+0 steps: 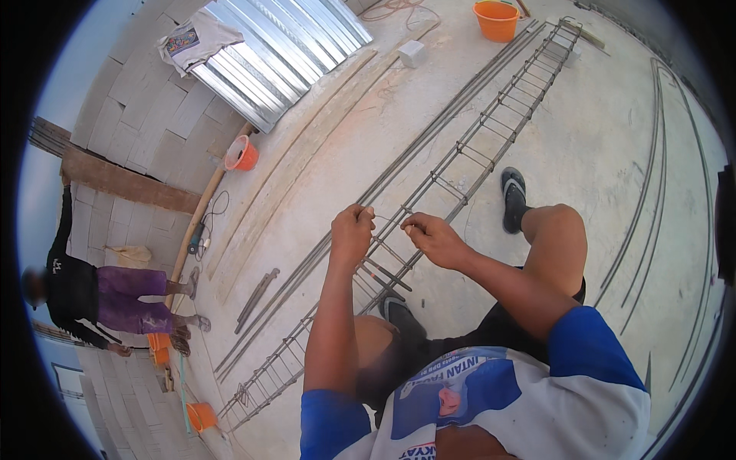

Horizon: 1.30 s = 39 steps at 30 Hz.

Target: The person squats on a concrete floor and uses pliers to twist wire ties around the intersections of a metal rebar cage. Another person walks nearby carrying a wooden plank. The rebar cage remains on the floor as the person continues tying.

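A long rebar cage (498,123) of bars and rectangular stirrups runs diagonally across the floor under my hands. Above it, my left hand (353,232) is closed in a pinch on one end of a thin piece of wire (386,218). The other end is pinched between the fingers of my right hand (438,239), a short way to the right. Just below my hands, a dark tool with two long handles (389,276), seemingly pincers, lies across the cage.
Loose steel bars (452,107) lie along the cage's left side, and bent rods (652,184) at right. An orange bucket (497,21) stands at the far end, a red one (241,153) by the block wall. Corrugated metal sheeting (280,54) leans there. Another person (84,287) stands at left.
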Available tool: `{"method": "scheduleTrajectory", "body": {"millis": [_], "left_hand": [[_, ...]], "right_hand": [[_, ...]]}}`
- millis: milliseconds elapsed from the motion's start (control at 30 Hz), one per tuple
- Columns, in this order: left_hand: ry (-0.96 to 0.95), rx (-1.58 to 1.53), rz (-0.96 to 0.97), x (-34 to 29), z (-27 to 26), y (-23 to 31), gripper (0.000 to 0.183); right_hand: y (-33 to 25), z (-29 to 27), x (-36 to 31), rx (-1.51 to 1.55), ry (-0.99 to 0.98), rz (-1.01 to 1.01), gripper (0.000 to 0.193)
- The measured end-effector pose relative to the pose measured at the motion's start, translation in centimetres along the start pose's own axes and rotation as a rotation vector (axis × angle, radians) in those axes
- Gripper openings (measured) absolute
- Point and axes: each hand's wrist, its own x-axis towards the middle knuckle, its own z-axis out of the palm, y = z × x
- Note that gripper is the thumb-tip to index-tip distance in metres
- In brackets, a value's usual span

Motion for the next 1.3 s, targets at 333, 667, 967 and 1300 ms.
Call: {"method": "scheduleTrajectory", "body": {"millis": [333, 667, 967, 1300], "left_hand": [[-0.25, -0.391, -0.272, 8.6, 5.3, -5.6, 0.046], [-0.039, -0.25, -0.367, 14.7, 13.7, -20.5, 0.04], [-0.079, -0.658, -0.521, 16.7, 17.5, -19.3, 0.03], [-0.042, -0.454, -0.236, 16.3, 17.6, -18.5, 0.018]], "right_hand": [[9.6, -3.6, 3.0, -0.125, 0.129, 0.243, 0.029], [20.9, 2.3, 11.7, -0.401, 0.138, 0.47, 0.026], [20.2, 2.9, 14.3, -0.175, -0.06, 0.538, 0.032], [20.0, 3.0, 15.1, -0.116, -0.11, 0.41, 0.034]]}}
